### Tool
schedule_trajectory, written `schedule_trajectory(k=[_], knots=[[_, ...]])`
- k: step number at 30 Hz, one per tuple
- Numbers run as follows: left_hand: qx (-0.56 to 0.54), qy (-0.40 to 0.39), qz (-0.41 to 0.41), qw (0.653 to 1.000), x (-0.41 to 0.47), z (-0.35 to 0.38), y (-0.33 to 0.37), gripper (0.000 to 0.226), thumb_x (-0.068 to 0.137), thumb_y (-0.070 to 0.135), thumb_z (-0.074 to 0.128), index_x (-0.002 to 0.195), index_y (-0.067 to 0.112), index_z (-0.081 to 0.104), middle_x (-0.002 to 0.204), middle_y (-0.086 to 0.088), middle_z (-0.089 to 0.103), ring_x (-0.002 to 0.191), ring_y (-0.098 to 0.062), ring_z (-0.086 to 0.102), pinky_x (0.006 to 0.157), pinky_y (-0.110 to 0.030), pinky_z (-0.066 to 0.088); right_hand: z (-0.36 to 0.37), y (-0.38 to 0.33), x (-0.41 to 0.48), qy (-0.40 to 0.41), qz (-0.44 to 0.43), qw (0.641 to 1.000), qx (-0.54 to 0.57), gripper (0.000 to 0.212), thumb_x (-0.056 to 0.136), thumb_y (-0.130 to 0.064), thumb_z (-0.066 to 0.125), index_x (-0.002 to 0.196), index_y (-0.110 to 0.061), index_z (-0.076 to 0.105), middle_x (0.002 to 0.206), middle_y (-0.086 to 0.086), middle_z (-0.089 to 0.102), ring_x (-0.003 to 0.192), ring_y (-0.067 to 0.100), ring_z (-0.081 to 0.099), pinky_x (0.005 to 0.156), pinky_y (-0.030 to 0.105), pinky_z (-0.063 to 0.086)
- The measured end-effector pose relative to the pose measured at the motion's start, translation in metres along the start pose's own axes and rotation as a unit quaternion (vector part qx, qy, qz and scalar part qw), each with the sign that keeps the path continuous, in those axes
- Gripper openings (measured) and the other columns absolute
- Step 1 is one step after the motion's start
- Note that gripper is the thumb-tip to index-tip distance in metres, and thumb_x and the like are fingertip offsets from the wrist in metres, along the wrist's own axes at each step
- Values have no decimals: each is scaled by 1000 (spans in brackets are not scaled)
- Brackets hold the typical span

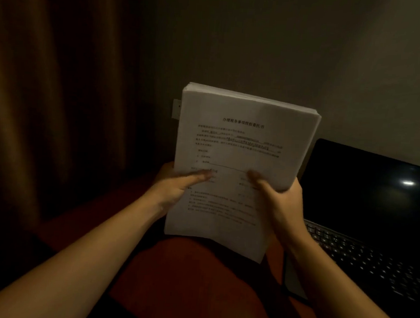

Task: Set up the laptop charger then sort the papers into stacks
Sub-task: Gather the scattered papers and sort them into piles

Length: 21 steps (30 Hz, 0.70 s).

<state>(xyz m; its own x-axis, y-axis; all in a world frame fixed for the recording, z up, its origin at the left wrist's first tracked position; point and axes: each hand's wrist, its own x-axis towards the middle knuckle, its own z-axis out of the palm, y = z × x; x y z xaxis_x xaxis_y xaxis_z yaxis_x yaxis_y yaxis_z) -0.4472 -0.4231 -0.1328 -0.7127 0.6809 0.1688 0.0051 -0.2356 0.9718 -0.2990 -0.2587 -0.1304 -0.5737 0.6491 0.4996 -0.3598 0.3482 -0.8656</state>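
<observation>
Dim head view. One paper stack (242,148) is held upright just left of the one laptop (365,194), whose right side is cut off. The grip of the left hand (174,188) and of the right hand (281,201) pinches its lower half, thumbs in front, fingers hidden behind. Its print is blurred. One socket (175,109) shows partly behind the stack.

surface: reddish top (195,282) | on it: laptop (364,207) — open, right side
</observation>
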Motion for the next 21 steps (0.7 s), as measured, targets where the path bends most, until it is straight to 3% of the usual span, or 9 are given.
schedule_trajectory(k=[5, 9, 13, 17, 19, 21], knots=[[-4, 3, -3, 1000, 0, -2, -4, 42, 77, 22, 80, 116, 12, 70, 107, -4, 76, 98, -19, 73, 79, -34, 61, -4, 5, -7, -6, -43, 996, -75, 54, 83, -25, 63, 132, -7, 49, 116, -4, 62, 102, -3, 65, 74, 14, 54], [-10, 26, -9, 1000, 1, 3, -2, 39, 75, 23, 81, 111, 11, 72, 102, -4, 77, 95, -18, 74, 77, -32, 62, -5, 4, -11, -1, -81, 985, -152, 37, 89, -19, 62, 121, -16, 44, 106, -18, 55, 94, -23, 58, 70, 1, 47], [37, 64, -32, 997, 15, -6, 16, 30, 78, 20, 82, 105, 9, 74, 97, -6, 78, 87, -22, 76, 77, -39, 63, 1, 5, 3, 5, -38, 987, -157, 28, 94, -15, 67, 112, -29, 49, 106, -17, 63, 96, -6, 67, 70, 14, 56], [97, 48, -98, 989, 34, -30, 29, 39, 79, 20, 83, 115, 12, 70, 105, -8, 76, 85, -23, 76, 71, -35, 61, 24, 15, 16, 15, 57, 991, -116, 39, 92, -16, 71, 122, -19, 46, 101, -19, 59, 86, -7, 65, 59, 7, 50], [170, 72, -125, 975, 45, -48, 19, 68, 80, 23, 84, 138, 17, 51, 122, -8, 69, 100, -27, 71, 79, -38, 58, 38, 25, 16, 7, 111, 986, -124, 52, 92, -16, 71, 134, -17, 40, 100, -18, 57, 79, -6, 62, 56, 9, 49], [216, 65, -139, 964, 48, -67, 2, 89, 85, 20, 77, 155, 32, 24, 134, -9, 59, 111, -29, 64, 84, -37, 54, 50, 38, 10, -9, 173, 977, -127, 72, 92, -14, 71, 148, -21, 27, 115, -7, 60, 92, 6, 65, 69, 18, 56]])
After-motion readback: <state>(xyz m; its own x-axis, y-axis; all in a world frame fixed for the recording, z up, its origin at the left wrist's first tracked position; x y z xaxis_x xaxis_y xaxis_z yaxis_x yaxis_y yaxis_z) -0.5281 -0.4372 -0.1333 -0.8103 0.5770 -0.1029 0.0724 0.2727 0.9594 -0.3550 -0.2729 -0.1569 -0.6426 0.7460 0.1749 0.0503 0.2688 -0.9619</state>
